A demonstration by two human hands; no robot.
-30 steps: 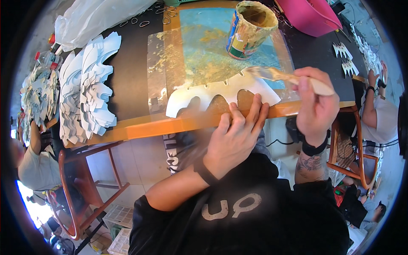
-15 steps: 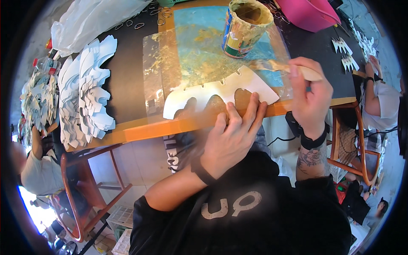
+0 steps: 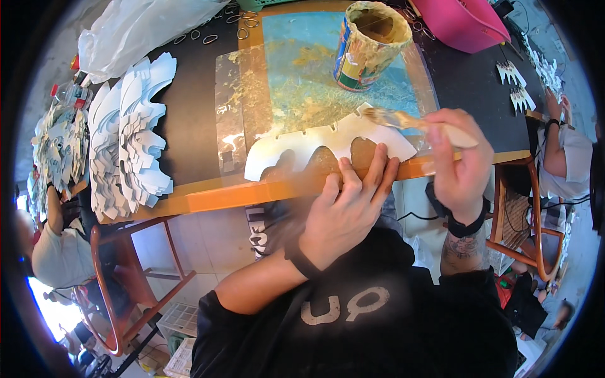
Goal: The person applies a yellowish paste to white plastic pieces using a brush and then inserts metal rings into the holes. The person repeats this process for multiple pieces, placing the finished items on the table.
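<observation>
A white curved cut-out piece (image 3: 290,145), with rounded openings along its near side and small notches on its far edge, lies at the table's front edge. My left hand (image 3: 350,201) rests on its near side, fingers stretched out. In my closed right hand (image 3: 463,167) is a paintbrush (image 3: 409,121) with a pale wooden handle. Its stained bristles are at the piece's upper right edge; whether they touch it is hard to tell. Behind the piece stands an open tin (image 3: 358,60), its rim crusted with yellowish residue.
Stacked white cut pieces (image 3: 142,132) lie on the left, near a clear plastic bag (image 3: 138,31). Metal rings (image 3: 210,39) and a pink basin (image 3: 460,22) are at the back. Small pale pieces (image 3: 520,97) lie on the right. People work on both sides.
The brush has moved left, from beside the piece to its upper right edge. My left hand keeps its place on the piece. The whole view has shifted slightly.
</observation>
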